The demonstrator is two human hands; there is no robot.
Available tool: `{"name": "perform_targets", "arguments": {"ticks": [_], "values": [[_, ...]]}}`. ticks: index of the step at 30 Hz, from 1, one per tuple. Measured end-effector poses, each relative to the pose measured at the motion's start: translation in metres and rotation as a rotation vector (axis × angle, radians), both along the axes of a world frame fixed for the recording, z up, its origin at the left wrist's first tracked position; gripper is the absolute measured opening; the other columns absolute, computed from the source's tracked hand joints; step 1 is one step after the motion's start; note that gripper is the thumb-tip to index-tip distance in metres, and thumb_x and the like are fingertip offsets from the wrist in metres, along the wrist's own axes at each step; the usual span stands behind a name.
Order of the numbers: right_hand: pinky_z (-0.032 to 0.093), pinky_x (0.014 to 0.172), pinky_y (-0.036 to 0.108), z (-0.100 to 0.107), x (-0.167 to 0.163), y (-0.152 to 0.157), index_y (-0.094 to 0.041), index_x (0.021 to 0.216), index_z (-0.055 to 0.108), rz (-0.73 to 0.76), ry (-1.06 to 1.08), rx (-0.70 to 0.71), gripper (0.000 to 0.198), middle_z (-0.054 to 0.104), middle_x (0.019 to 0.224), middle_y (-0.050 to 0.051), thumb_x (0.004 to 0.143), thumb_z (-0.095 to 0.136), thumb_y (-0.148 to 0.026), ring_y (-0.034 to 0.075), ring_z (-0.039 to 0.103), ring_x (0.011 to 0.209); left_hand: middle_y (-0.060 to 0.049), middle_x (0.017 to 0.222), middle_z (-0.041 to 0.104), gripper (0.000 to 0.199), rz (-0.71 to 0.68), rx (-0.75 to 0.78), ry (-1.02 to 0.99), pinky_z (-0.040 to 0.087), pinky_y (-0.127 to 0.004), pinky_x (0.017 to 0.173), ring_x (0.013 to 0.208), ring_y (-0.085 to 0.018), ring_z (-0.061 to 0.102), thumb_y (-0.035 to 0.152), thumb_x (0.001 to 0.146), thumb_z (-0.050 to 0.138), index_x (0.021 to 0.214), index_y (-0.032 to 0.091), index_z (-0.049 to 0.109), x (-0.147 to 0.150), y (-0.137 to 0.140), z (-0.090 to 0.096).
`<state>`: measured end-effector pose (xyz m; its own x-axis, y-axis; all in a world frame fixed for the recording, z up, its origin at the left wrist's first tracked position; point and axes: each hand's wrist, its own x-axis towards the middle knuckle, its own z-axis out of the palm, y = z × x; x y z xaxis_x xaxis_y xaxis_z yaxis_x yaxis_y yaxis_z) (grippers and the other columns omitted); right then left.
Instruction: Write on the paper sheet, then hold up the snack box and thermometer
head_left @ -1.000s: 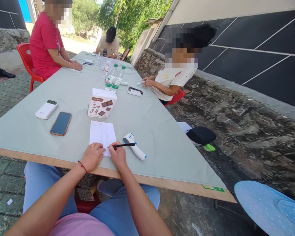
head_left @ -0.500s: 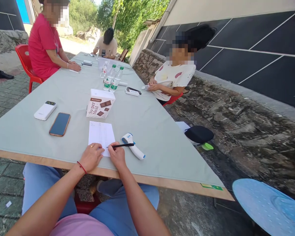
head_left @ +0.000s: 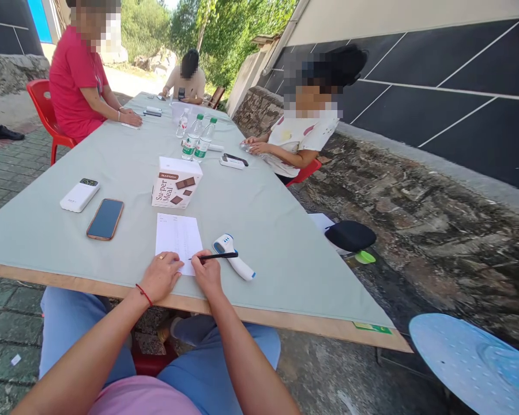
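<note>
Near the left edge of your long table (head_left: 47,230), covered in a smooth pale-green sheet over a bare plywood rim, lies a glossy white rounded power bank (head_left: 80,194), and just beside it a flat phone (head_left: 105,218) with a dark glass face and copper rim. Further in stands a matte cardboard box (head_left: 176,182) printed with brown chocolate squares. At the near edge, your left hand (head_left: 161,276), a red cord on its wrist, lies flat with fingers spread on the bottom left corner of the thin white sheet of paper (head_left: 178,234). Your right hand (head_left: 207,272) is curled tight round a slim black pen (head_left: 216,256), its tip touching the paper's lower right corner. Just right of it rests a white plastic pistol-shaped thermometer (head_left: 234,257) with blue trim. Since half a second ago your hands and the things have hardly moved; the pen has tipped slightly, and the seated person in the pale shirt at the right edge has leaned further over the table
</note>
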<state>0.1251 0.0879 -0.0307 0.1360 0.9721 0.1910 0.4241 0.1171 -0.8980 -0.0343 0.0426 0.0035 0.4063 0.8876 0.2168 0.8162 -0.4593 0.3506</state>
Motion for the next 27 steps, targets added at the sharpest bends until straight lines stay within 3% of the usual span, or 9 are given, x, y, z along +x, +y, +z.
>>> {"name": "perform_targets", "arguments": {"ticks": [27], "values": [[0.040,0.056,0.029,-0.0020,0.0050,0.0002,-0.023,0.065,0.054,-0.070,0.024,0.015,0.019,0.057,0.053,-0.001,0.068,0.046,-0.040,0.018,0.052,0.054,-0.009,0.114,0.060,0.020,-0.002,-0.012,-0.022,0.046,-0.044,0.098,0.109,-0.024,0.053,0.014,0.089,0.054,0.107,0.018,0.064,0.0003,-0.0012,0.0034]]}}
